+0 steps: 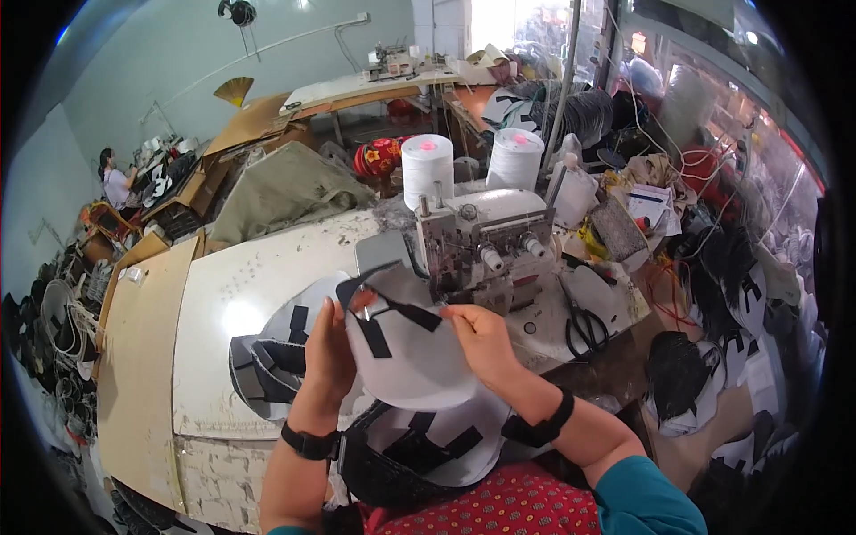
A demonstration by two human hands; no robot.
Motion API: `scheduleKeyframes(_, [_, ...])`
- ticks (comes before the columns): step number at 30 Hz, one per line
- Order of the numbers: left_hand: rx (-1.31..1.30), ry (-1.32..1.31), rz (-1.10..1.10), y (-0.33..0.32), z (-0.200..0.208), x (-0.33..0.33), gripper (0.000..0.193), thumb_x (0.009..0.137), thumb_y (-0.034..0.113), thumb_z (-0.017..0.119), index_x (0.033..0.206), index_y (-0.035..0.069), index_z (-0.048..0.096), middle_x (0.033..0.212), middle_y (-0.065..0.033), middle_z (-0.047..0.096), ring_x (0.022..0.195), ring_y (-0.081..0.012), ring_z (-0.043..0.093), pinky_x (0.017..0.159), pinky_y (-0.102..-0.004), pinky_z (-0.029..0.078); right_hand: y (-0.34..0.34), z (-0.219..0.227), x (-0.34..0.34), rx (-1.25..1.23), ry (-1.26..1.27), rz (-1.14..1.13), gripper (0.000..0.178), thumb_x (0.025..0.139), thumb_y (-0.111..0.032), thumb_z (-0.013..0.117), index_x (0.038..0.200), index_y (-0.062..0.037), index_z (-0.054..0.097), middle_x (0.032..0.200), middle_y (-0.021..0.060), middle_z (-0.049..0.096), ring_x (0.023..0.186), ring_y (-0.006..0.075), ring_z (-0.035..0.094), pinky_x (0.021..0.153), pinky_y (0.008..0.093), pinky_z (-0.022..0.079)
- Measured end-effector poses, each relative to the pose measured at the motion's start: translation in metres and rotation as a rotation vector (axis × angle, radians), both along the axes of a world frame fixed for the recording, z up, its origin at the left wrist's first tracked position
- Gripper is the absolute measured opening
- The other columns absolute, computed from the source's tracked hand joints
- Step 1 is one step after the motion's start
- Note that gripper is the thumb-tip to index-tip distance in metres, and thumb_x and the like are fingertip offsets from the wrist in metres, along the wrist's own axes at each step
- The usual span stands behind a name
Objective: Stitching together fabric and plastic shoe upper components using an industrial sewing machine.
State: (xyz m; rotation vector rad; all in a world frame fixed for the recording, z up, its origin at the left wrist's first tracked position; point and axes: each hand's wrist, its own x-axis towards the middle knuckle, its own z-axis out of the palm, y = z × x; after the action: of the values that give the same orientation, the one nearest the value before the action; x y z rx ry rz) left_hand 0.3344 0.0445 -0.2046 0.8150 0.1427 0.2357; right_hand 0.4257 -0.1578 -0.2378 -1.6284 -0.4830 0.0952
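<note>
Between my hands is a rounded white fabric piece (410, 357) with black strips sewn across its upper part. My left hand (330, 352) is closed on its left edge, thumb up. On the other side my right hand (486, 343) pinches the piece near the end of a black strip. The piece is held tilted just in front of an overlock sewing machine (486, 236). More white pieces with black strips (473, 446) lie on my lap below it. To the left, similar pieces (267, 366) rest in a pile on the white worktable (214, 312).
Two white thread cones (428, 169) stand behind the machine. Black-handled scissors (584, 330) lie at the table's right. Bundles of dark and white pieces (682, 379) hang or lie lower right. A draped cloth (290, 192) covers something at the back; a person (116, 183) sits far left.
</note>
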Motion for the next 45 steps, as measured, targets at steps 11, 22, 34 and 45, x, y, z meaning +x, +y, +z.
scheduleKeyframes(11, [1.06,0.095,0.288,0.03,-0.029,0.055,0.02,0.095,0.018,0.063,0.084,0.005,0.053,0.073,0.0051,0.046,0.066,-0.0041,0.038,0.057,-0.0213,0.031,-0.006,-0.011,-0.023,-0.114,-0.471,0.095,0.019,0.093,-0.001,0.056,0.11,0.0018,0.064,0.084,0.0126,0.065,0.069,0.016,0.064,0.057,0.0301,0.05])
scheduleKeyframes(22, [0.787,0.106,0.431,0.033,-0.034,0.035,0.023,0.098,0.021,0.058,0.082,0.004,0.055,0.065,0.0073,0.043,0.057,-0.0024,0.034,0.048,-0.0228,0.027,-0.011,-0.011,-0.004,-0.421,-0.857,0.009,0.029,0.08,0.0,0.06,0.109,-0.002,0.064,0.118,0.0072,0.063,0.079,0.0239,0.069,0.06,0.0312,0.055])
scheduleKeyframes(34, [0.738,0.51,-0.043,-0.001,0.007,-0.025,0.035,0.098,0.025,0.056,0.081,-0.005,0.066,0.071,-0.011,0.065,0.049,-0.0139,0.059,0.044,-0.025,0.041,-0.007,-0.014,0.008,-0.227,-0.785,-0.01,0.029,0.076,0.003,0.07,0.103,-0.0047,0.066,0.115,0.0093,0.067,0.089,0.0257,0.069,0.068,0.0315,0.057])
scheduleKeyframes(45, [1.286,-0.017,-0.044,-0.03,0.008,-0.021,0.033,0.091,-0.009,0.041,0.121,-0.003,0.054,0.087,-0.0088,0.069,0.084,-0.0181,0.067,0.077,-0.0297,0.051,-0.02,0.033,-0.009,-0.148,0.038,0.25,0.014,0.088,0.006,0.059,0.1,0.0021,0.066,0.075,0.0053,0.065,0.052,0.0077,0.058,0.049,0.0234,0.044])
